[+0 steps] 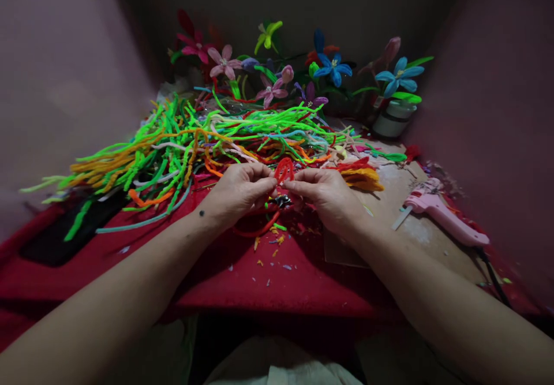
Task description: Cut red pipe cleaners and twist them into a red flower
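Between my fingertips is a red pipe cleaner (284, 168), bent into narrow loops that stand up above the fingers. My left hand (244, 189) pinches its left side with thumb and forefinger. On the other side, my right hand (322, 191) pinches it the same way, close to the left fingertips. Another red length (259, 234) curves below the hands; whether it belongs to the same piece I cannot tell. A small dark metal object (282, 201) lies beneath the fingers, partly hidden.
A heap of coloured pipe cleaners (173, 142) spreads behind and left. Pipe-cleaner flowers (333, 70) stand at the back, near a jar (393, 118). At right, a pink glue gun (445, 215) rests on cardboard (389, 200). Scraps dot the red cloth (303, 287); a black flat object (64, 235) lies left.
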A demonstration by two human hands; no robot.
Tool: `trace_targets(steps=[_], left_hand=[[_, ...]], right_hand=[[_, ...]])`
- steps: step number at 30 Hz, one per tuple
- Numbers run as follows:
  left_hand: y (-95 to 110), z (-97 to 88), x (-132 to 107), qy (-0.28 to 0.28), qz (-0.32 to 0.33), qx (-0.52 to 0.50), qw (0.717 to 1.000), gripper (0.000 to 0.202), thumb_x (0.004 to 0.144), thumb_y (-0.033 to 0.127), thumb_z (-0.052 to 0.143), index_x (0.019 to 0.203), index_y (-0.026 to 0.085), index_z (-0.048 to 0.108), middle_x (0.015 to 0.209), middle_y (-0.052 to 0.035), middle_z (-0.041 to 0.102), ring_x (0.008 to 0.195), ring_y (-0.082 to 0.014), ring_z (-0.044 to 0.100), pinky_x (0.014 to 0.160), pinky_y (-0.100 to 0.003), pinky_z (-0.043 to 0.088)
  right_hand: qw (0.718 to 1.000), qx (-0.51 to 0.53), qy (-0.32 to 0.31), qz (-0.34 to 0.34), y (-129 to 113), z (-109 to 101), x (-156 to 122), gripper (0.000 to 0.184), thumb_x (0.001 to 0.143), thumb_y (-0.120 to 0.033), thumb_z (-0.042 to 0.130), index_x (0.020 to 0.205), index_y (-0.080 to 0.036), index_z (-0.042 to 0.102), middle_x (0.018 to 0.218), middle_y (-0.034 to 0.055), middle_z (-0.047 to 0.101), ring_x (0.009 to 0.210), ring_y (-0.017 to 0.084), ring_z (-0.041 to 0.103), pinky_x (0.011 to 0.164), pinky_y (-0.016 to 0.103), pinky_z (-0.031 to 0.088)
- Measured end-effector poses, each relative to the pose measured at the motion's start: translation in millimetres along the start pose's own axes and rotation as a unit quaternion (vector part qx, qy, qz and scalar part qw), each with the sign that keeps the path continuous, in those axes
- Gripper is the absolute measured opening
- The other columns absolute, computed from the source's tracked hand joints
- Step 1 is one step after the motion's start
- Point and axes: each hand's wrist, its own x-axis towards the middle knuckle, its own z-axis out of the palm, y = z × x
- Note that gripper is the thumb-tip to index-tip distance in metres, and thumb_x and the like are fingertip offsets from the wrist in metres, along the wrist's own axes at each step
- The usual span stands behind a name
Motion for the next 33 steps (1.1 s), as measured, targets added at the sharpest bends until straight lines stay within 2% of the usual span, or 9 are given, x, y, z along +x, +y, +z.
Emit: trace_targets(steps=[5,8,13,19,24,29,33], left_hand=[[1.2,2.4,-2.0,-0.005,0.004,0.009,1.0,0.012,0.073,0.025,0.06,0.07,0.014,0.059,0.051,0.005,0.045,0.042,-0.0042,0.034,0.04,-0.017,0.025],[0.4,3.6,-2.6,-0.016,0.012,0.012,1.0,0.01,0.073,0.023,0.06,0.069,0.014,0.057,0.053,0.0052,0.046,0.043,-0.004,0.035,0.041,-0.016,0.026],[0.7,6.2,-3.6,-0.035,0.009,0.01,0.999,0.009,0.073,0.021,0.059,0.068,0.014,0.056,0.052,0.005,0.047,0.042,-0.004,0.037,0.041,-0.015,0.027],[5.1,9.4,-6.3,-0.032,0.005,0.017,0.999,0.016,0.075,0.02,0.058,0.06,0.015,0.054,0.042,0.0046,0.045,0.035,-0.0035,0.034,0.036,-0.016,0.023],[1.6,9.2,-5.2,-0.019,-0.008,0.033,0.999,0.019,0.076,0.024,0.058,0.06,0.015,0.054,0.04,0.0028,0.049,0.029,-0.004,0.035,0.031,-0.016,0.022],[-1.5,10.1,-4.3,0.016,-0.01,0.021,1.0,0.009,0.076,0.024,0.061,0.076,0.015,0.059,0.044,0.0041,0.053,0.028,-0.0056,0.039,0.029,-0.016,0.029],[-2.2,10.4,-4.3,0.032,-0.014,-0.007,0.999,0.008,0.078,0.02,0.06,0.085,0.016,0.059,0.044,0.0053,0.053,0.028,-0.0059,0.042,0.029,-0.016,0.032]], right_hand=[[0.986,0.167,0.012,0.007,4.4,1.0,5.3,0.024,0.054,-0.024,0.08,0.064,-0.016,0.06,0.055,-0.0035,0.061,0.048,0.01,0.057,0.049,0.025,0.051],[0.979,0.2,0.039,-0.019,5.5,1.5,6.8,0.023,0.054,-0.021,0.08,0.062,-0.016,0.06,0.055,-0.0031,0.063,0.052,0.012,0.062,0.056,0.027,0.055],[0.983,0.161,0.066,-0.057,6.0,2.8,6.4,0.018,0.059,-0.023,0.077,0.064,-0.017,0.061,0.053,-0.0032,0.062,0.047,0.01,0.058,0.05,0.023,0.051],[0.986,0.094,0.093,-0.098,7.7,4.0,4.7,0.018,0.061,-0.025,0.077,0.066,-0.017,0.062,0.054,-0.004,0.06,0.047,0.009,0.056,0.05,0.023,0.049],[0.989,0.113,0.074,-0.056,11.5,3.8,4.6,0.02,0.062,-0.025,0.076,0.063,-0.017,0.057,0.049,-0.0051,0.057,0.04,0.008,0.051,0.042,0.021,0.042],[0.992,0.103,0.074,-0.021,9.7,4.0,3.1,0.022,0.06,-0.027,0.077,0.061,-0.016,0.058,0.047,-0.004,0.057,0.04,0.009,0.052,0.042,0.022,0.043],[0.993,0.104,0.058,-0.023,8.2,4.3,2.5,0.018,0.063,-0.027,0.074,0.061,-0.014,0.061,0.054,-0.0007,0.061,0.043,0.009,0.053,0.047,0.023,0.046]])
